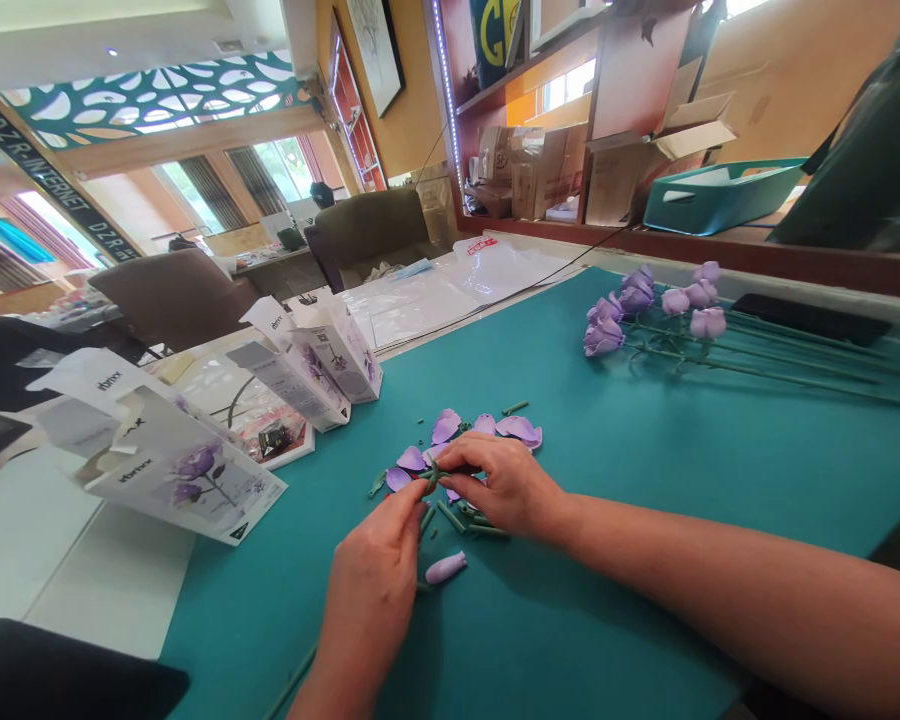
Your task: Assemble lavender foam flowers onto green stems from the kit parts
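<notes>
Over the green mat, my left hand (379, 560) and my right hand (506, 485) meet at their fingertips. Both pinch a small green flower part (436, 474), which looks like a plastic calyx; the fingers hide some of it. Loose purple petals (446, 426) lie just behind and beneath the hands. Short green stem pieces (450, 516) are scattered under my right hand. A pale purple bud piece (446, 568) rests on the mat, to the right of my left hand. Near my left forearm lies a long green stem (292, 684), partly hidden.
Assembled purple roses (637, 295) on long stems lie at the mat's (555, 620) far right, by a black flat object (810, 317). Open printed boxes (195, 465) stand along the left edge. Behind are a white sheet (457, 285), a chair (375, 235) and a teal basket (720, 198).
</notes>
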{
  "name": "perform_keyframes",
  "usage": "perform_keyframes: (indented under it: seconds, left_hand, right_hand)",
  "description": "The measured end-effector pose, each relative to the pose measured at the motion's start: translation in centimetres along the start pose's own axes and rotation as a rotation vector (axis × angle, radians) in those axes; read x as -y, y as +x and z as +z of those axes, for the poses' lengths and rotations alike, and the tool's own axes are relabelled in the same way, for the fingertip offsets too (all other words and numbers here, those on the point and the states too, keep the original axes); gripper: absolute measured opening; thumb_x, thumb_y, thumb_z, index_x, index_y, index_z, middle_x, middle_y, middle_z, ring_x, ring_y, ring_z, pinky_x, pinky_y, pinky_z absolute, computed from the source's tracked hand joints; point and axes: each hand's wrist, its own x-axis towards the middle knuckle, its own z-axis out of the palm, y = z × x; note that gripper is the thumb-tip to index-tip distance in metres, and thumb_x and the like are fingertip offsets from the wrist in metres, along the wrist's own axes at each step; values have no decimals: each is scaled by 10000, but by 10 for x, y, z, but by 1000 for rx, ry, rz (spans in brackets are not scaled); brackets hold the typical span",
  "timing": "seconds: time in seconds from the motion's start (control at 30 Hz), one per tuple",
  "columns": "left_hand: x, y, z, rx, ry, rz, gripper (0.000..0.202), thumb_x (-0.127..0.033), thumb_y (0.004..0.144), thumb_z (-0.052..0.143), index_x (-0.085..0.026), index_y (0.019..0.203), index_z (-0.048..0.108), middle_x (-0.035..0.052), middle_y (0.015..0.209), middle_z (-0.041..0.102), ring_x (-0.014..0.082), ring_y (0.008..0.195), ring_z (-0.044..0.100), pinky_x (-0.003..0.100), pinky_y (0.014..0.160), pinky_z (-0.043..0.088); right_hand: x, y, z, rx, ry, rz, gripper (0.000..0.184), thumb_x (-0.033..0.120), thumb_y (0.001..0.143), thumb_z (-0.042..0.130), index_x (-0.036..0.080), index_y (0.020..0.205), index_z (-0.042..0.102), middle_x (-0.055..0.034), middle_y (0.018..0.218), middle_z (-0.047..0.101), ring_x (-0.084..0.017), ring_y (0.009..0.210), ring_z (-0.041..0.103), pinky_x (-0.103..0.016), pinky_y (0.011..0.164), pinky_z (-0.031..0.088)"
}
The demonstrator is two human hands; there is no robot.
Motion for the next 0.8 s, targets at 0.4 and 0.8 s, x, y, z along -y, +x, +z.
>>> perform_keyframes:
  seconds: [0.4,0.8]
  left_hand:
    - [-3,-1,-1,-18,-64,-16,360,-336,905,377,-249,1121,652,30,1010,732,194,865,688,326,765,557]
    - [-7,0,1,-14,-64,-30,378,-327,885,371,-227,1110,658,42,957,739,196,853,685,311,743,555]
  right_hand:
    - [3,6,-9,-6,51,33,49,142,796,646,172,833,637,-39,818,681,-141,753,623,-251,687,485]
    - [0,4,-5,26,-50,-21,53,163,835,600,159,819,651,-60,825,679,-149,799,616,-250,728,471]
